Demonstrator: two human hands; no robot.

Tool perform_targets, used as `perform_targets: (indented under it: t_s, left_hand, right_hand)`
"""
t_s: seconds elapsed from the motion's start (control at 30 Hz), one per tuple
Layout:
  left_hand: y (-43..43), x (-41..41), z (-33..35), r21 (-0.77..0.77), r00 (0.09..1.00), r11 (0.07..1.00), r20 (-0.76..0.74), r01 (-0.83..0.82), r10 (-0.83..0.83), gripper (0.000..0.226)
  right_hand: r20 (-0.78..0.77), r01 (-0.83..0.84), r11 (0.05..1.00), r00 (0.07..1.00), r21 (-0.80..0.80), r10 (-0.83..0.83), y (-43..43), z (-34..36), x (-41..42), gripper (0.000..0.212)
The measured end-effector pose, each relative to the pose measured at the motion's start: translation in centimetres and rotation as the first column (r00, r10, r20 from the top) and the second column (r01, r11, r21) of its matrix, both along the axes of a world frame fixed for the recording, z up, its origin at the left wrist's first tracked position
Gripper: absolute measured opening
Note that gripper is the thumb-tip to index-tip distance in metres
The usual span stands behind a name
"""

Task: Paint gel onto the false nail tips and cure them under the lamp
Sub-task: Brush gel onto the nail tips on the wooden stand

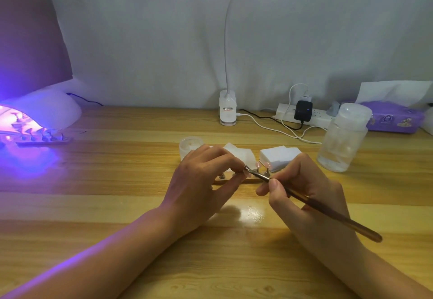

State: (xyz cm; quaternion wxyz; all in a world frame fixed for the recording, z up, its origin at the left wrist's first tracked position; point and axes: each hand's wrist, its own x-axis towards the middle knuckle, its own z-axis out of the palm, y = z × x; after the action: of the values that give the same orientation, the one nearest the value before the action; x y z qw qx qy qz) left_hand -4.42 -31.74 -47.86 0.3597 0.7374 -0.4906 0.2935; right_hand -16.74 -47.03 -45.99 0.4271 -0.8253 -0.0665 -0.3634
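Head view: painting underway. Right hand (304,188) pinches the brush (328,212), bristles just beyond the left hand's (203,177) grip, clamped on the stand (267,172). Curing likely follows.

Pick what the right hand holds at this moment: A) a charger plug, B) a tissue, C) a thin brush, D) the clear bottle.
C: the right hand pinches a thin brush, whose tip is at the nail tips on the stand that the left hand holds.
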Motion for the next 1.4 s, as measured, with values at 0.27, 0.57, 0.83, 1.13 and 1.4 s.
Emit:
perform_targets:
  t_s: [0.27,0.57,0.83,1.13,1.4]
  left_hand:
    - [-0.1,0.1,-0.1,0.001,1.000,1.000,-0.002,0.009,-0.009,0.011]
    - [-0.1,0.1,-0.2,-0.023,0.999,1.000,-0.048,0.008,-0.009,0.010]
    - [0.0,-0.1,0.1,-0.054,0.998,0.998,-0.055,0.020,-0.023,0.016]
    - [0.1,-0.3,0.3,-0.093,0.998,0.996,-0.059,0.006,-0.012,0.018]
    - [0.1,-0.4,0.4,-0.078,0.999,0.997,-0.050,-0.009,0.006,0.025]
  right_hand:
    - [-0.010,0.020,0.999,1.000,-0.042,-0.021,-0.2,0.0,0.1,0.012]
    - [0.059,0.042,0.999,0.997,-0.030,-0.040,-0.2,0.1,-0.2,0.008]
    - [0.096,0.081,0.986,0.993,-0.148,-0.067,0.0,0.2,0.1,0.014]
    - [0.107,0.071,0.982,0.993,-0.173,-0.053,0.2,0.0,-0.2,0.018]
    - [0.151,0.106,0.951,0.986,-0.291,-0.064,-0.2,-0.7,0.0,0.016]
